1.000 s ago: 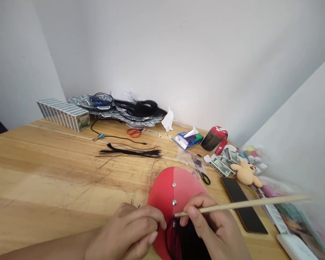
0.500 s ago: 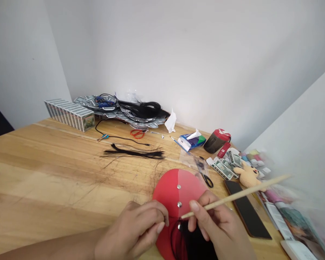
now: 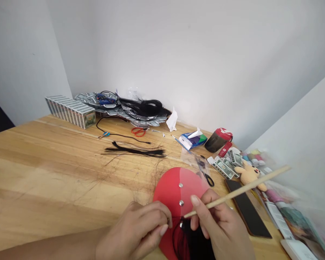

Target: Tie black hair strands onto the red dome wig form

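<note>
**Stick at the hair line, both hands in tight on the red**

Here we go: my right hand (image 3: pixel 219 227) is closed around a thin wooden stick (image 3: pixel 233 193), pinched between thumb and fingers, its tip pressed in right where the black hair (image 3: pixel 197 242) comes out beside the lowest silver stud (image 3: pixel 181 224). That hair hangs from the near edge of the red panelled piece (image 3: pixel 170 187), which lies flat on the table (image 3: pixel 43 162), right in front of me. My left hand (image 3: pixel 132 231) is curled in narrow, fingertips at the piece's edge, just beside the hair; whether it's pinching a strand there, I can't tell from this view.

So the step in hand is close work with the stick's tip at that stud. As I judge it, the next move calls for a steady left hand and small, careful pushes, nothing broad.

Out past the red piece, loose black strands (image 3: pixel 135 151) lie across the wood, with red-handled scissors (image 3: pixel 138 132) further back and black-handled scissors (image 3: pixel 208 179) close by on the right.
</note>
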Available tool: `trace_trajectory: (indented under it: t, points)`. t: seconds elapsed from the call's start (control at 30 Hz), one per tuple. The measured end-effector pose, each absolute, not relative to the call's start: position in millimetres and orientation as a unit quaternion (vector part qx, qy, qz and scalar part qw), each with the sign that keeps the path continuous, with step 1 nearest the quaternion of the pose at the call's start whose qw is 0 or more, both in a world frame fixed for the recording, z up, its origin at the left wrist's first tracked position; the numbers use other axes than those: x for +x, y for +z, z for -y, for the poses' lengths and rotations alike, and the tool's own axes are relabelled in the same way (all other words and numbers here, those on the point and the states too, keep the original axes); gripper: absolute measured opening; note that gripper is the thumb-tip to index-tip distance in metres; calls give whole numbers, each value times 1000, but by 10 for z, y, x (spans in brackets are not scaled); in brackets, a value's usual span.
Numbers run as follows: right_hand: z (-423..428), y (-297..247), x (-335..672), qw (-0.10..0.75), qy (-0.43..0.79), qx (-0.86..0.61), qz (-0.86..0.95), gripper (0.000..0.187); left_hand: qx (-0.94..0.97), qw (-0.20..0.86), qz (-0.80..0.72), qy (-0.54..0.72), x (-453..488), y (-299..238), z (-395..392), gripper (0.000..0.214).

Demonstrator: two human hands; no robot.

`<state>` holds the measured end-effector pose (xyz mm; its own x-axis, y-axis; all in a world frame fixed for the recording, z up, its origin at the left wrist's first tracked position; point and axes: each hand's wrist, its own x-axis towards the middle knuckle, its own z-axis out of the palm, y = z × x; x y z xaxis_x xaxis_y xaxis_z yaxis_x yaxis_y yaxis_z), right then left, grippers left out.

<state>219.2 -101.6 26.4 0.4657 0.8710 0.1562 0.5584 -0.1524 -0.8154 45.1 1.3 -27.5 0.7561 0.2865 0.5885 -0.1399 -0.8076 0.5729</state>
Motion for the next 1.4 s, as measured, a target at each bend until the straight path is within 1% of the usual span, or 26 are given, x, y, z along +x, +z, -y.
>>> trace_trajectory:
  t: [0.17,0.3,0.4,0.5,0.7,1.03,1.2,1.4]
  points:
    - [1007,270,2194,443,167,-725,500,46,883,299,-34,361,432,-198,-6,18]
    - [1016,277,2199,457,160,-696,531,38,893,249,3,375,406,-116,10,20]
    - [1041,272,2194,458,160,-684,545,37,902,213,16,375,396,-92,24,22]
    - [1065,272,2193,449,168,-687,547,37,904,208,12,374,395,-97,26,27]
    - [1061,287,2222,447,204,-685,538,40,896,226,3,383,417,-88,-3,33]
    - [1075,293,2258,437,232,-681,540,39,893,252,-8,374,445,-119,-41,29]
    - [1028,339,2243,453,242,-680,523,43,883,306,-38,353,455,-231,-43,20]
    - [999,345,2191,446,234,-715,485,49,865,363,-68,341,464,-295,-5,17]
